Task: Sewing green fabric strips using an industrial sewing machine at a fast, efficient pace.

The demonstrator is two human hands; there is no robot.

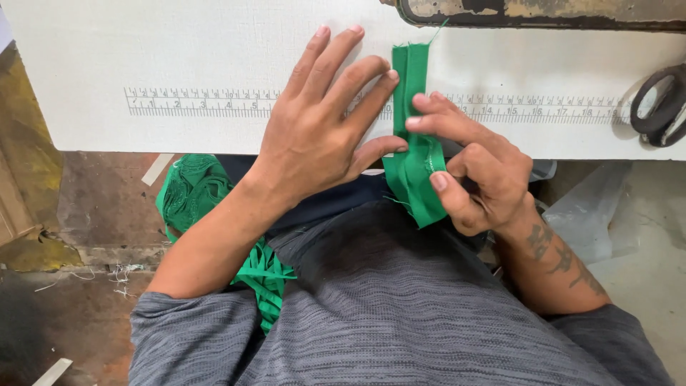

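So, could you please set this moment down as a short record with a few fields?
Surface: white table with a printed ruler strip
Left hand: flat, fingers spread, thumb touching the green fabric strip
Right hand: pinching the strip's stitched edge
Strip: hangs over the table's near edge
Scissors: right edge of the table, untouched
Lap: pile of green fabric pieces
Top: worn machine base

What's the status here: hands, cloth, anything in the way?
Left hand flat, fingers spread, on the white table. Right hand pinching the green cloth strip. Scissors off to the right, clear.
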